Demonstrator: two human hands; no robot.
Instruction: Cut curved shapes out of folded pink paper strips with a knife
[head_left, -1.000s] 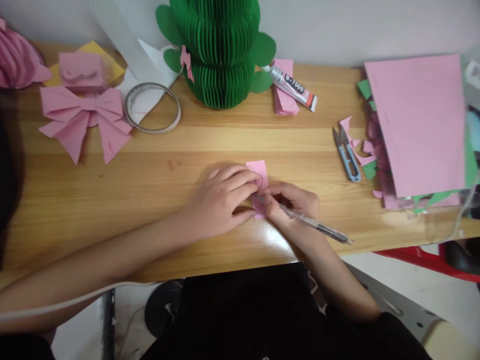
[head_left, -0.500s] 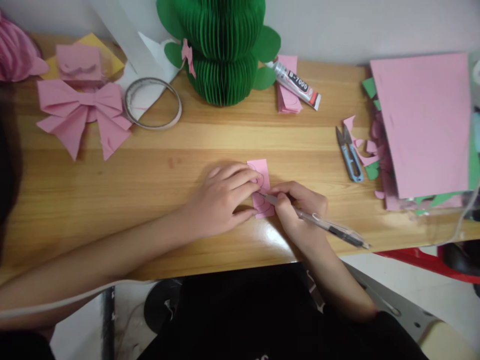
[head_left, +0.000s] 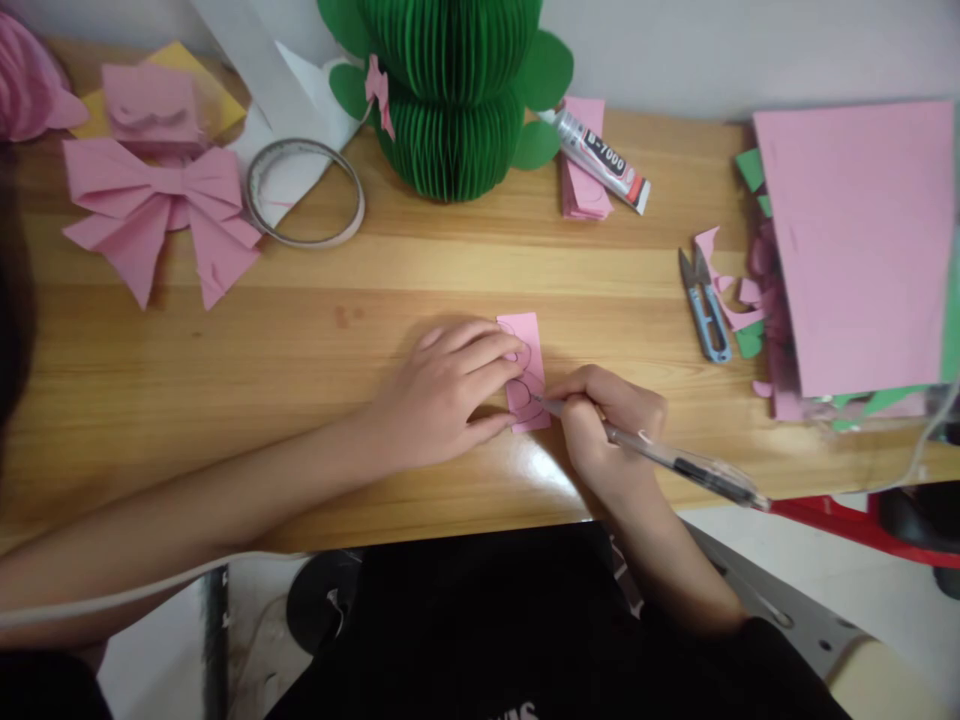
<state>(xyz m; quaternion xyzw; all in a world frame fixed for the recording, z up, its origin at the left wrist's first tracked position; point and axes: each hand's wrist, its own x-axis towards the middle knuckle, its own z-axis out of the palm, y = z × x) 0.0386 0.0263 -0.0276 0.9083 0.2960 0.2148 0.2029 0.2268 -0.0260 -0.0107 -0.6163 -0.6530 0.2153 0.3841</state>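
A small pink paper strip (head_left: pixel 529 400) with dark curved lines drawn on it lies on the wooden table. My left hand (head_left: pixel 457 390) rests flat on the table, its fingertips pressing the strip's left side. The fingers are spread and grip nothing. In my right hand (head_left: pixel 604 425) is a clear-barrelled pen (head_left: pixel 675 462), pinched near its point. The tip touches the strip beside the lower curve, and the pen's rear end slants toward the table's front edge.
Along the back stand a pink paper bow (head_left: pixel 169 200), a tape roll (head_left: pixel 306 240), a green honeycomb paper piece (head_left: pixel 452 150) and a glue tube (head_left: pixel 604 155). Thread snips (head_left: pixel 705 310) lie beside paper scraps and a pink sheet (head_left: pixel 862 250) at right.
The pen tip has moved slightly right and down over the strip, and a darker curve shows below my left fingers. My right hand shifts a little right; the view has moved slightly.
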